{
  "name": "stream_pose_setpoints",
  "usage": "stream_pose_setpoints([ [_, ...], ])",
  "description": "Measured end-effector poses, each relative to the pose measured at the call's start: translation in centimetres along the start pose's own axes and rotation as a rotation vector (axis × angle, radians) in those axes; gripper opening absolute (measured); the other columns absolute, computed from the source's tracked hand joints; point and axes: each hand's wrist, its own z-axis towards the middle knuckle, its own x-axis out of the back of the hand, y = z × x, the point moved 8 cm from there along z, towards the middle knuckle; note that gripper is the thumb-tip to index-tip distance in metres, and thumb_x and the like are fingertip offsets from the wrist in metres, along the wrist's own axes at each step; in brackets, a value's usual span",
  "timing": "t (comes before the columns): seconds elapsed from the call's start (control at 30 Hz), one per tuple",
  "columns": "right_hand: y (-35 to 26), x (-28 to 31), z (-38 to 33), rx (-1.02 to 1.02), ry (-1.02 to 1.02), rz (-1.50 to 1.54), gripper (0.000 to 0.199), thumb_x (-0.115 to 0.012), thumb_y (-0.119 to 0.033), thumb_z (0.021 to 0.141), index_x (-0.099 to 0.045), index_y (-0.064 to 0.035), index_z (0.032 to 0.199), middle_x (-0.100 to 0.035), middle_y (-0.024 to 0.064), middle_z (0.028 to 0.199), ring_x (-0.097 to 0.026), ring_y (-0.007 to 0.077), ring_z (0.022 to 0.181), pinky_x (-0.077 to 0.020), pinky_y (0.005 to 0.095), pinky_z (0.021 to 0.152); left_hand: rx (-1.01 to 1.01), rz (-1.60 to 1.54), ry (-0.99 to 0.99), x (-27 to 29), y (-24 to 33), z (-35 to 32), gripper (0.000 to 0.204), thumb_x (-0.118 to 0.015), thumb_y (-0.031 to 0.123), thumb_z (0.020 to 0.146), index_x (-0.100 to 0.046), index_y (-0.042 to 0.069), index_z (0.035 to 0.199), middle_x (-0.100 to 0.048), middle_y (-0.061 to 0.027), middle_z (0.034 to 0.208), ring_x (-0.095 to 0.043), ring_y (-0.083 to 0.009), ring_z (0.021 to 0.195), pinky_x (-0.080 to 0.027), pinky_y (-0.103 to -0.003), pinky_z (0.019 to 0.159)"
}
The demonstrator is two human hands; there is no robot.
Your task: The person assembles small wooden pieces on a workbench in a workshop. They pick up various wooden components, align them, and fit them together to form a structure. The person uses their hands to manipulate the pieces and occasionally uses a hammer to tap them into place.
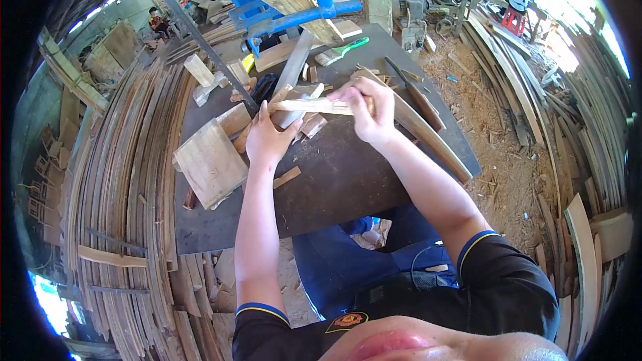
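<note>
A narrow, pale strip of wood [311,105] spans the space between my hands above the dark table. My right hand [376,108] is closed round its right end, fingers curled over the top. At the other end, my left hand [266,139] steadies the strip, thumb stretched beneath it and forefinger at its tip. Just beside the left fingertips runs a long, dark, flat metal strip [200,39], resembling a band saw blade, slanting down from the upper left. Whether the wood touches it, I cannot tell. Short offcuts lie behind and below the strip.
On the dark table [341,174] sit a wide wooden block [211,164], a long wood piece [428,137] and a green-handled brush [341,51]. A blue metal frame [301,20] stands behind. Stacked planks [127,160] line the left; two people are in the background.
</note>
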Motion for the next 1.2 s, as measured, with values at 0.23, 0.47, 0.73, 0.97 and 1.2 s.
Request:
stream_pose_setpoints([
  [0.23,-0.2,-2.7,-0.8,0.071,-0.079,-0.072,0.014,-0.059,-0.001,0.092,-0.072,-0.0017,0.097,-0.07,0.0173,0.082,-0.07,0.0309,0.069,-0.0537,0.0373,0.064,-0.019,-0.058,0.015,-0.4,-0.2,-0.2,0.105,-0.082,0.054,0.078,-0.033,0.003,0.157,-0.056,-0.0257,0.145,-0.057,-0.0405,0.132,-0.048,-0.047,0.108],
  [0.47,1.6,-1.9,-0.7,-0.164,-0.098,-0.035,0.02,-0.053,-0.008,0.104,-0.072,-0.0014,0.106,-0.072,0.0097,0.088,-0.065,0.0141,0.064,-0.0526,0.0288,0.06,-0.05,-0.046,0.072,0.3,0.7,-0.3,0.103,-0.083,0.052,0.078,-0.035,0.003,0.155,-0.057,-0.0189,0.136,-0.061,-0.0389,0.122,-0.052,-0.049,0.1],
  [0.73,0.8,0.5,-0.7,-0.042,0.056,-0.076,0.023,-0.049,-0.012,0.108,-0.068,-0.0038,0.098,-0.076,0.0111,0.095,-0.064,0.0084,0.057,-0.0506,0.0222,0.051,-0.027,-0.108,0.063,-0.1,-0.2,-0.1,0.098,-0.086,0.05,0.077,-0.042,0.004,0.151,-0.065,-0.0181,0.131,-0.064,-0.036,0.122,-0.053,-0.047,0.1],
  [0.97,-0.8,-3.7,-1.3,0.113,-0.154,-0.177,0.01,-0.061,0.0,0.094,-0.07,-0.0025,0.098,-0.069,0.0161,0.088,-0.069,0.0357,0.079,-0.0554,0.0405,0.069,-0.167,-0.092,0.093,0.2,-0.2,0.1,0.07,-0.085,0.048,0.078,-0.066,0.002,0.128,-0.068,-0.0194,0.115,-0.067,-0.0387,0.108,-0.054,-0.047,0.093],
  [1.2,-1.6,1.5,-0.6,0.11,0.074,-0.093,0.011,-0.058,0.001,0.091,-0.068,-0.0026,0.091,-0.072,0.0142,0.086,-0.071,0.0318,0.073,-0.0571,0.0378,0.069,-0.136,-0.066,0.083,-0.4,0.5,0.2,0.071,-0.084,0.048,0.079,-0.065,0.003,0.131,-0.067,-0.0197,0.119,-0.066,-0.038,0.114,-0.053,-0.046,0.096],
])
